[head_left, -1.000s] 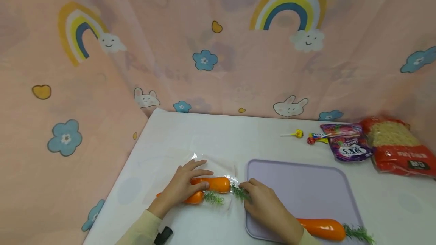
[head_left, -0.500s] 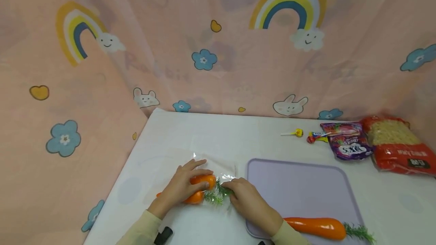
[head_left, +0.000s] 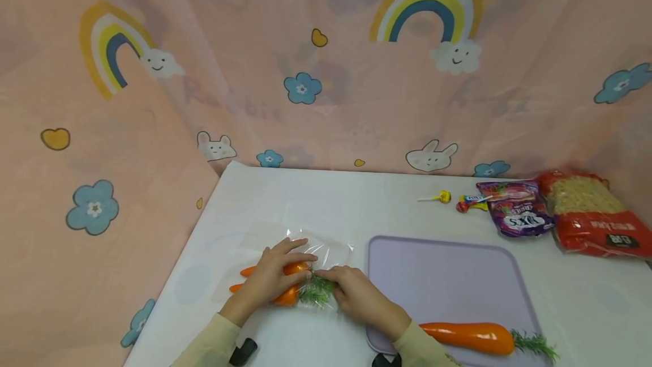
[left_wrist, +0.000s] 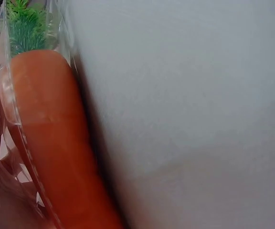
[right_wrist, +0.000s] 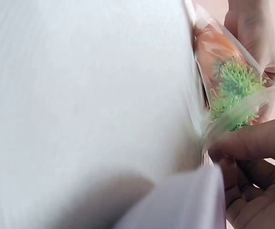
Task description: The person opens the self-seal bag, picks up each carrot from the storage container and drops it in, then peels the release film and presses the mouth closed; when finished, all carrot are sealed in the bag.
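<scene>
Two orange toy carrots with green leafy tops lie in a clear plastic bag (head_left: 336,247), side by side, on the left part of the table. The front carrot (left_wrist: 56,124) shows through the film in the left wrist view. My left hand (head_left: 270,279) rests over the bag and carrots, fingers spread, thumb apart, covering their middles. At the leafy tops (right_wrist: 235,90), near the bag's right end, is my right hand (head_left: 359,294). In the right wrist view its thumb (right_wrist: 252,143) and curled fingers pinch the bag's edge.
A pale purple tray (head_left: 433,276) lies to the right, with another carrot (head_left: 468,337) along its front edge. At the back right are a lollipop (head_left: 442,197), small candies (head_left: 474,203), a purple candy bag (head_left: 522,217) and a red food bag (head_left: 596,220).
My right hand has moved left off the tray's edge, pushing the rear carrot by its greens deeper into the bag under my left hand. The left hand has stayed nearly in place.
</scene>
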`<state>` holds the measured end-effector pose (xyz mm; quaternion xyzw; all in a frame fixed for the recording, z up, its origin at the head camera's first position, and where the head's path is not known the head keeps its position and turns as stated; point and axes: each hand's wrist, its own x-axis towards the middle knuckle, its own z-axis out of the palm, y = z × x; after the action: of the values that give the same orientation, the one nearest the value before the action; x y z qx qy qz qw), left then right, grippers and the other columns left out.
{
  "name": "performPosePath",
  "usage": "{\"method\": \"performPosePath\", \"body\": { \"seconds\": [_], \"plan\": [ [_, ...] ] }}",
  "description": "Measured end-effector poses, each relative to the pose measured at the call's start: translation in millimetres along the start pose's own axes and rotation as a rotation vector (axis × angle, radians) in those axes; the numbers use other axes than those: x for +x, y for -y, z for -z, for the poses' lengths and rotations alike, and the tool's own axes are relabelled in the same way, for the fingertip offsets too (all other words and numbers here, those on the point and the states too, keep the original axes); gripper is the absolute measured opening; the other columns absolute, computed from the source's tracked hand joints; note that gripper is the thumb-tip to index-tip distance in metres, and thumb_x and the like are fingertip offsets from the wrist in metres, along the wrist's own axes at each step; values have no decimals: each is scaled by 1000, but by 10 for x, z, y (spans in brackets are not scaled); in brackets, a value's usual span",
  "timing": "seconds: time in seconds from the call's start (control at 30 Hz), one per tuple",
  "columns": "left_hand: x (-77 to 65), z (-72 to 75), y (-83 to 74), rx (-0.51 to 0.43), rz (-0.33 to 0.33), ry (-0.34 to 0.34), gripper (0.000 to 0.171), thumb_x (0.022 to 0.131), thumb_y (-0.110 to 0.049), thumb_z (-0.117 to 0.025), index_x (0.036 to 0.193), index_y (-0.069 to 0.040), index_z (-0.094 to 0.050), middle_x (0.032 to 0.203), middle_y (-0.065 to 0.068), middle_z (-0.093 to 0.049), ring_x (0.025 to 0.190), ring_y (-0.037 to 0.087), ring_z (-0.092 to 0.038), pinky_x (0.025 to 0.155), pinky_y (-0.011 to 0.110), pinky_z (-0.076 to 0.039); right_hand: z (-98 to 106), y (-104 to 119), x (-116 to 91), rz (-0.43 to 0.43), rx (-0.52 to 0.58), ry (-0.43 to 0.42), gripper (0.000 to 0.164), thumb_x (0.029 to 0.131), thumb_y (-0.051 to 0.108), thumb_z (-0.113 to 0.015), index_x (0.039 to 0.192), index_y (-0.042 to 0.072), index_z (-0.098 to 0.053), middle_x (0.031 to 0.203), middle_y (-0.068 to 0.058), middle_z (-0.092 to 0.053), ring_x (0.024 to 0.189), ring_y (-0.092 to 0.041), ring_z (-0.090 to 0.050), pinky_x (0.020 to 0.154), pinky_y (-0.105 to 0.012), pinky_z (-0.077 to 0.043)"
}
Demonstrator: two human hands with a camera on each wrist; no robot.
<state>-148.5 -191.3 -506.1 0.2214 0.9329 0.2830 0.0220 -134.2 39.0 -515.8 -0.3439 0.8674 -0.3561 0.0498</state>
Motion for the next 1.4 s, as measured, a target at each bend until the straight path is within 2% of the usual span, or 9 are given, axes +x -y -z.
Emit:
{"method": "performPosePath", "body": {
  "seconds": [0.2,0.37,0.7,0.83,0.93,1.07,1.17,1.23,1.4],
  "plan": [
    [-13,-17,12,0,-9,-8,34,84,-43,-68,117,-45,-62,142,-4,-44,134,38,-31,94,77,-18,-7,21,11,-41,44,-1,48,81,-5,-60,125,13,-62,96,6,-64,74,-5,-53,66,-20,-46],
    [-21,-9,-3,2,-9,4,35,83,-42,-69,117,-42,-63,143,-5,-44,135,37,-31,95,77,-18,-5,11,-8,-54,50,-50,43,81,-4,-62,121,12,-64,87,7,-59,69,-2,-49,61,-18,-45],
    [-29,-13,10,-8,-3,3,34,83,-42,-69,116,-45,-63,143,-6,-43,134,38,-31,94,77,-19,-99,1,53,-57,147,-82,40,79,-8,-61,116,6,-67,87,4,-66,72,-2,-56,62,-15,-49],
    [-30,-12,9,-4,-13,-5,34,83,-42,-69,116,-44,-63,142,-5,-44,134,38,-32,94,77,-21,-111,11,73,-66,150,-64,39,83,-5,-60,119,8,-65,89,5,-66,70,-2,-55,61,-16,-48],
    [-30,-14,9,0,-14,-3,35,83,-41,-70,116,-44,-63,143,-5,-44,134,38,-32,94,77,-21,-59,10,38,-54,134,-30,38,88,-2,-58,125,8,-61,95,5,-67,78,-2,-59,67,-19,-51],
    [-28,-11,3,-1,4,13,34,83,-42,-70,116,-43,-63,143,-6,-43,135,37,-31,96,76,-19,149,-9,-132,15,106,47,45,92,-2,-54,136,5,-49,108,-1,-66,92,-7,-61,80,-24,-52],
    [-24,-5,0,0,19,22,34,83,-44,-69,116,-43,-64,143,-7,-43,136,36,-30,97,75,-17,413,-38,-347,30,90,93,51,91,-1,-54,140,8,-44,114,-2,-63,96,-10,-60,84,-28,-51],
    [-19,-4,2,-2,27,27,34,83,-45,-68,116,-42,-64,143,-8,-42,136,34,-29,99,74,-16,625,-71,-524,-20,72,122,53,90,5,-58,140,15,-45,119,1,-60,102,-11,-58,88,-31,-50],
    [-11,-4,8,-9,20,28,33,84,-45,-67,117,-41,-64,143,-6,-42,136,35,-29,98,75,-16,1141,-237,-1026,-254,-14,204,49,87,27,-68,134,25,-52,130,7,-53,120,-19,-50,98,-47,-43]
  ]
}}
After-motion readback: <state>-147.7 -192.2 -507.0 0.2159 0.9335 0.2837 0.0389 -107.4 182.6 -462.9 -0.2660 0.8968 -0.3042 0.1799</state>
